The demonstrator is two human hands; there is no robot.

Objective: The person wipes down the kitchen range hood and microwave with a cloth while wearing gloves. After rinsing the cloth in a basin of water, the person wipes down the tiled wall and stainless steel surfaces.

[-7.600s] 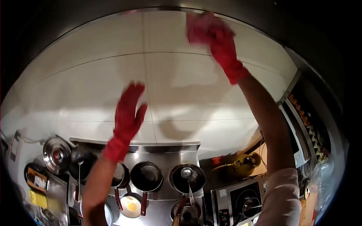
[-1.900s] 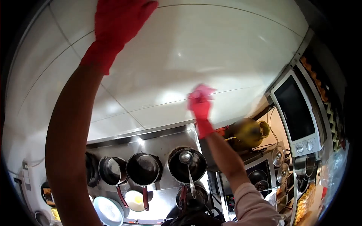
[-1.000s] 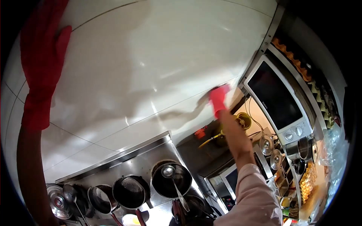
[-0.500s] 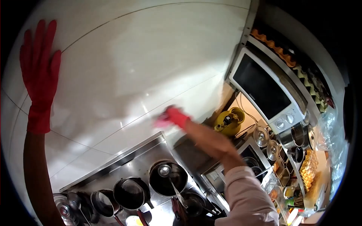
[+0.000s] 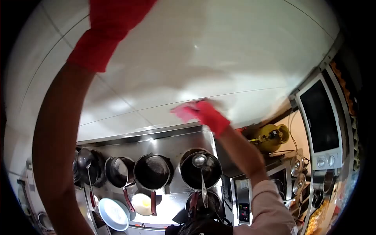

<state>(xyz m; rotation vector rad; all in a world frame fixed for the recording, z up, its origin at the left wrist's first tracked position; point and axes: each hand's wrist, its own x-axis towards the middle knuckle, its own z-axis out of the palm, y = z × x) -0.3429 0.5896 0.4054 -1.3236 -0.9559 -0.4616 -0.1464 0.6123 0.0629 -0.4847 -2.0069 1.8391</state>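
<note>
My right hand, in a red rubber glove, is closed around a crumpled pink cloth. The cloth is at the lower part of the white tiled wall, near a horizontal tile joint. At the top edge, my left hand wears the same kind of red glove in front of the wall. Its fingers lie beyond the frame, so their pose is hidden. Just below my right hand runs the raised back edge of a steel stove top.
On the stove stand a deep pan with a metal ladle in it, a dark saucepan and a smaller saucepan. A light blue bowl sits in front. To the right are a yellow gas cylinder and a white microwave.
The view has turned and shifted, bringing more of the stove in. My left hand's fingers have left the frame at the top. My right hand still holds the cloth at the wall.
</note>
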